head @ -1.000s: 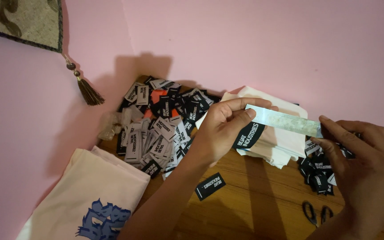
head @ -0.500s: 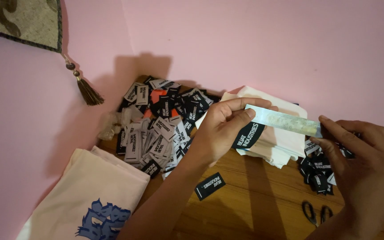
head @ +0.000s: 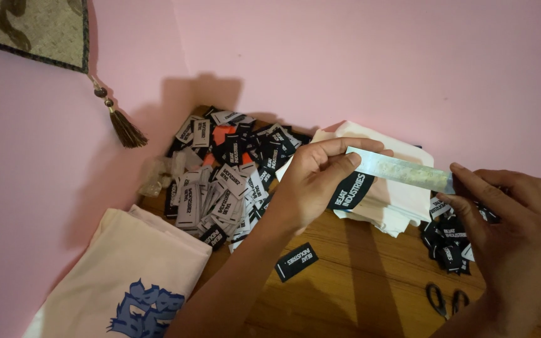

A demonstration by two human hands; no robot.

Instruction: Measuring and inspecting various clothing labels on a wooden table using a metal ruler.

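My left hand (head: 313,181) pinches one end of a pale, shiny strip (head: 402,170) and also holds a black woven label (head: 350,191) with white lettering under its fingers. My right hand (head: 511,222) grips the strip's other end, so it is stretched level between both hands. Under the strip lies a stack of white folded cloth (head: 396,200). A single black label (head: 296,261) rests on the wooden floor (head: 358,288) below my left wrist.
A big heap of black, white and orange labels (head: 226,175) fills the corner by the pink wall. More black labels (head: 449,241) lie under my right hand. Small black scissors (head: 443,299) lie lower right. A cream printed garment (head: 126,281) sits lower left; a tassel (head: 123,125) hangs above.
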